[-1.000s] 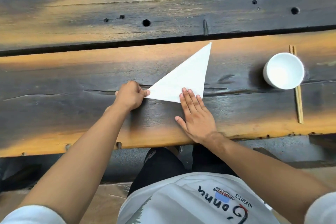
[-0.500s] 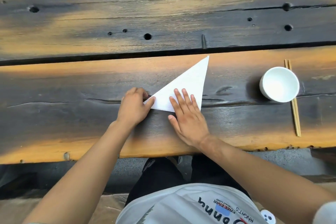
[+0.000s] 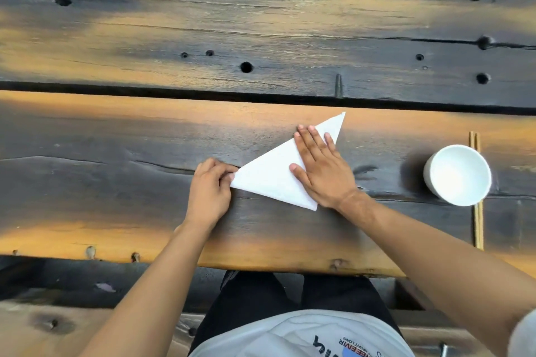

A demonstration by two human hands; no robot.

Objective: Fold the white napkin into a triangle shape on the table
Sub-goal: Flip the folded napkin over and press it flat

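The white napkin (image 3: 268,175) lies flat on the dark wooden table (image 3: 116,153) as a long triangle, its tip pointing up and right. My left hand (image 3: 210,190) pinches the napkin's left corner between thumb and fingers. My right hand (image 3: 322,166) lies palm down on the right half of the napkin, fingers spread toward the far tip, and it hides part of the right edge.
A white cup (image 3: 458,175) stands to the right of the napkin, partly on a pair of wooden chopsticks (image 3: 477,211). A dark gap (image 3: 174,91) between planks runs across behind the napkin. The table's near edge (image 3: 261,265) is just above my lap.
My right hand has slid from the napkin's near edge up along it toward the far tip. My left hand stays at the left corner, now pinching it. The view shifted slightly.
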